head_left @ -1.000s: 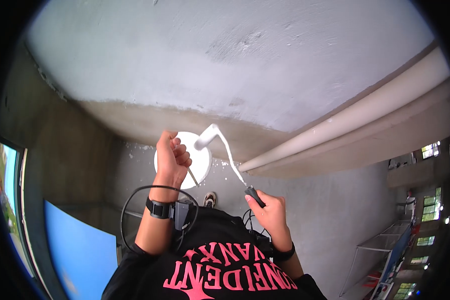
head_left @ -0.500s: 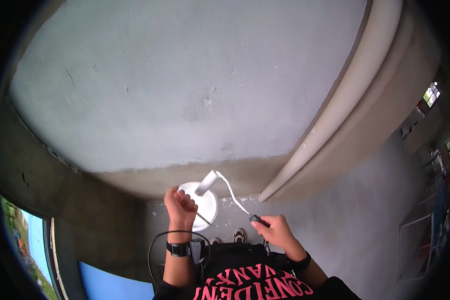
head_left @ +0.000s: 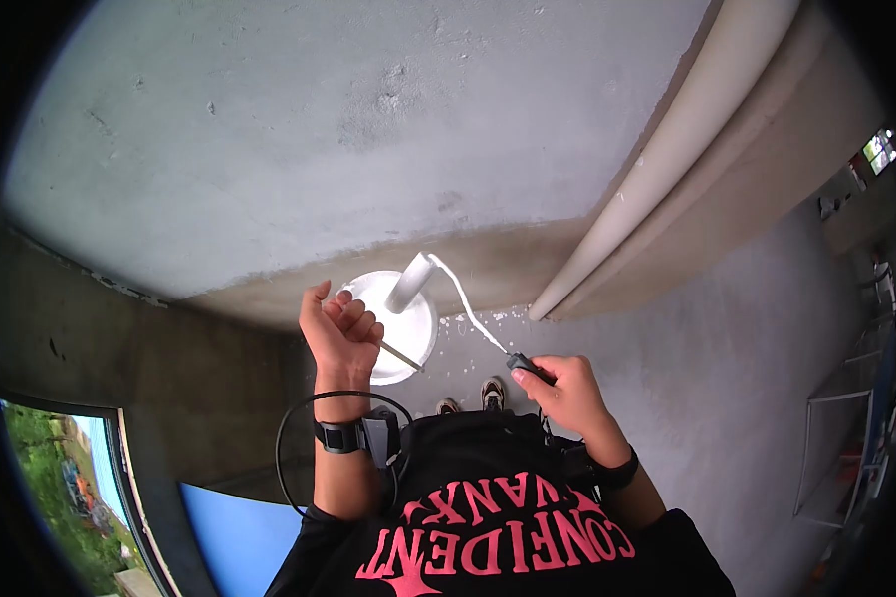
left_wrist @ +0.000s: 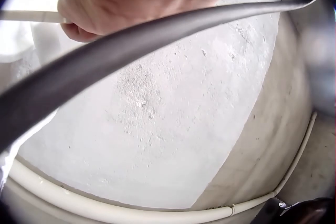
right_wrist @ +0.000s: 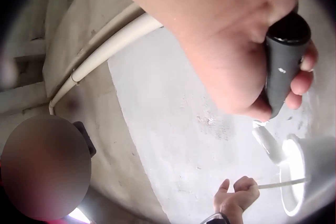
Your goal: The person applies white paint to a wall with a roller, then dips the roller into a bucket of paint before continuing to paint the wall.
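A paint roller with a white sleeve (head_left: 409, 283) stands over a white bucket (head_left: 406, 359); its bent, white-coated frame runs to a dark handle (head_left: 531, 368). My right hand (head_left: 570, 395) grips that handle, fingers wrapped round it in the right wrist view. My left hand (head_left: 342, 333) has its fingers curled round a thin stick-like bar (head_left: 402, 356) at the bucket's side, also seen as a pale bar (right_wrist: 282, 184) in the right wrist view. Inside the bucket, white fills the view; the roller's lower end overlaps the opening.
A painted wall (head_left: 299, 149) rises beyond the bucket, with a long pale pipe (head_left: 667, 164) on its right. White specks dot the floor (head_left: 657, 338) near two shoes. A blue panel (head_left: 239, 537) and a window (head_left: 70, 488) are at lower left.
The head view tilted upward, then partly back down, and shifted sideways. Both hands keep their grips; the roller stays over the bucket throughout.
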A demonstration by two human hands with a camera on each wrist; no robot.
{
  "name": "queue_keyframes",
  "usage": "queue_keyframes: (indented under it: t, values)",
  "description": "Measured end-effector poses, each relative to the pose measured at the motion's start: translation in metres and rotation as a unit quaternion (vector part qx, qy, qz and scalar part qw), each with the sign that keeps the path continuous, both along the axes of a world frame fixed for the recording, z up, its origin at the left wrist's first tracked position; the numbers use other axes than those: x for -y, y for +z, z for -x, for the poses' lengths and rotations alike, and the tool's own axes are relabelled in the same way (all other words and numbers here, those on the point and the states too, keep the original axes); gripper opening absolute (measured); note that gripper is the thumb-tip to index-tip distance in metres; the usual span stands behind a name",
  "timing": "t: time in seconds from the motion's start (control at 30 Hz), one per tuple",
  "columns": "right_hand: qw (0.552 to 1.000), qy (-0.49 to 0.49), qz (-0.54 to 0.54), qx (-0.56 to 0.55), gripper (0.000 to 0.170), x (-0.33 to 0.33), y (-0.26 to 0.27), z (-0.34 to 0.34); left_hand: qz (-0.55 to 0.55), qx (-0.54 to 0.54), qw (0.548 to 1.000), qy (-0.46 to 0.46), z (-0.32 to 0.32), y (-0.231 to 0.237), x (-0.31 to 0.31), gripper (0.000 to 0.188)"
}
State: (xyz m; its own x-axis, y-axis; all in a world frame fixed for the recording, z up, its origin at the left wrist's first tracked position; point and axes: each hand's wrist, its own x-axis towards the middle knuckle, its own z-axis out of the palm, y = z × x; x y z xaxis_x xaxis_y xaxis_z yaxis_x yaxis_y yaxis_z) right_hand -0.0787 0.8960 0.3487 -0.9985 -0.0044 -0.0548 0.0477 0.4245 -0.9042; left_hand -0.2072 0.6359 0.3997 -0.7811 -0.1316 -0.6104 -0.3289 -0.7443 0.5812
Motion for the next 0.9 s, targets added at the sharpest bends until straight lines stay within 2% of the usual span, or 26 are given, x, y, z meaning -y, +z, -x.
queue_keyframes:
  t: [0.1, 0.33, 0.43, 0.73, 0.9]
  values:
    - [0.991, -0.016, 0.090, 0.098, 0.034, -0.001, -0.005, 0.000, -0.001, -0.006, 1.000, -0.004, 0.001, -0.006, 0.004, 0.029]
    - [0.992, 0.009, 0.079, 0.095, 0.028, 0.002, -0.010, 0.002, -0.001, -0.006, 1.000, -0.006, 0.002, -0.006, 0.002, 0.029]
    - [0.997, 0.016, 0.051, 0.049, 0.027, 0.000, -0.015, 0.002, -0.004, -0.005, 1.000, -0.012, 0.003, -0.009, 0.006, 0.031]
    - [0.989, -0.051, 0.088, 0.105, 0.032, -0.007, -0.015, 0.003, 0.001, -0.003, 1.000, 0.006, 0.001, -0.011, 0.006, 0.030]
    - [0.997, -0.035, 0.037, 0.051, 0.026, -0.015, -0.027, 0.003, 0.010, -0.002, 1.000, 0.013, 0.001, -0.013, 0.006, 0.029]
